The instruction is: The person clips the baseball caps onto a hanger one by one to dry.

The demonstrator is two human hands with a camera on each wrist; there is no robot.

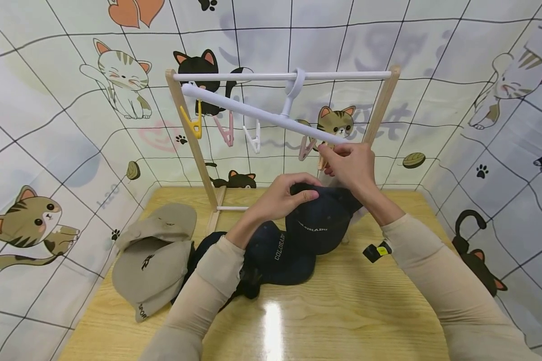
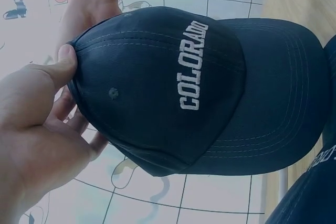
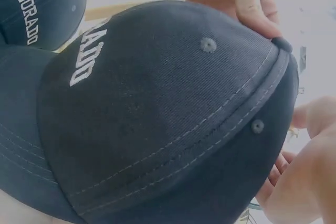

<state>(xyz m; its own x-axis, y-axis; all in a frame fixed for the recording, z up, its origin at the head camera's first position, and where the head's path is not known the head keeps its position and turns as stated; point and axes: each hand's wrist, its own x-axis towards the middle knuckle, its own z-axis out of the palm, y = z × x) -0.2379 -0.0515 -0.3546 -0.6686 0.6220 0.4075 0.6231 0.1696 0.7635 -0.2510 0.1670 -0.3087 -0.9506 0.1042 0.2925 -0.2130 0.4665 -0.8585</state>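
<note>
My left hand (image 1: 283,198) grips a navy cap (image 1: 318,223) by the top of its crown, thumb on the near side. White letters reading COLORADO run across the cap's front in the left wrist view, and its brim points down toward the table. Just above, my right hand (image 1: 354,163) pinches an orange clip (image 1: 321,163) near the low right end of a lilac hanger (image 1: 252,111). The hanger tilts down to the right. Along it hang a yellow clip (image 1: 197,123), a pink clip (image 1: 226,133), a white clip (image 1: 254,139) and a dusty pink clip (image 1: 305,149).
The hanger hooks over the white bar (image 1: 343,76) of a wooden-legged rack (image 1: 381,108). Beige caps (image 1: 151,268) lie stacked at the table's left. Beside them is another navy COLORADO cap (image 1: 267,250), partly behind my left sleeve. Cat-print sheets surround the table (image 1: 334,311).
</note>
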